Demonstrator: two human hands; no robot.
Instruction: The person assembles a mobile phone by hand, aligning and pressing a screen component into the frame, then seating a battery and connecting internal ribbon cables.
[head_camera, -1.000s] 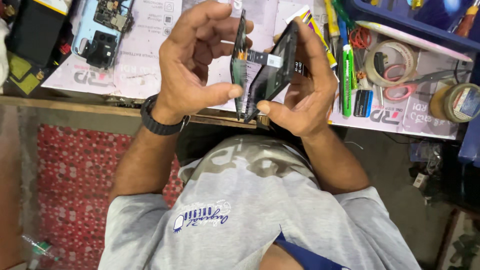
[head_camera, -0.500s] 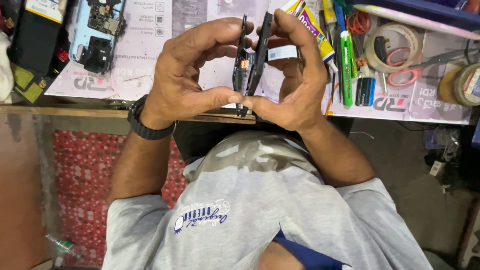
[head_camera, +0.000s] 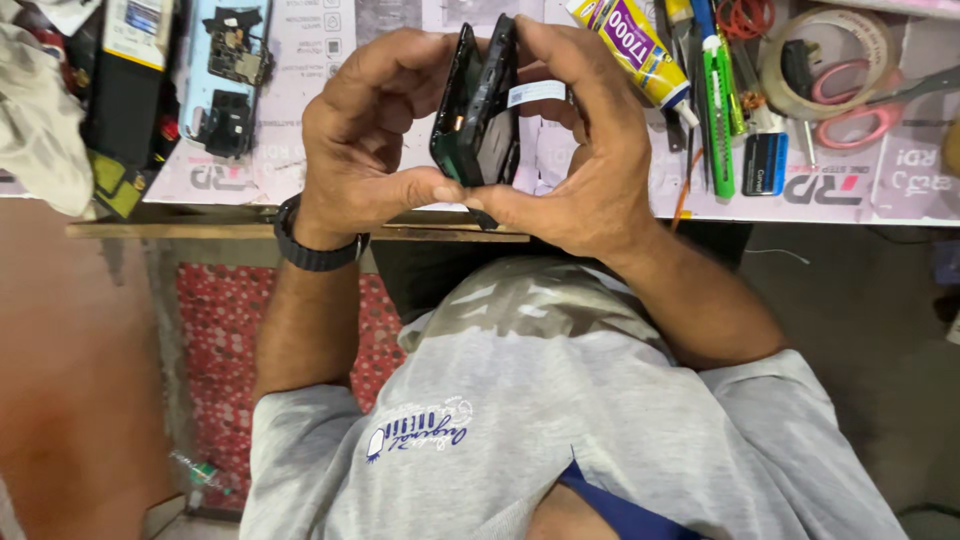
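A dark, opened phone is held edge-on above the bench, its two halves nearly closed together: the frame half (head_camera: 455, 105) on the left and the screen half (head_camera: 500, 100) on the right. My left hand (head_camera: 365, 135), with a black watch on the wrist, grips the frame half. My right hand (head_camera: 580, 150) grips the screen half, fingers curled over its top edge. Both thumbs meet under the phone's lower end. A small white label shows between the halves and my right fingers.
A white work mat (head_camera: 330, 40) covers the bench. On it lie a light blue opened phone (head_camera: 232, 70), a yellow glue tube (head_camera: 630, 45), a green knife (head_camera: 718, 100), a tape roll (head_camera: 830, 50), pink scissors (head_camera: 860, 95) and a black box (head_camera: 125, 75). The wooden bench edge (head_camera: 180, 228) runs below.
The two phone halves were spread apart a second ago and have been brought almost together. Both hands have risen slightly toward the mat's far side.
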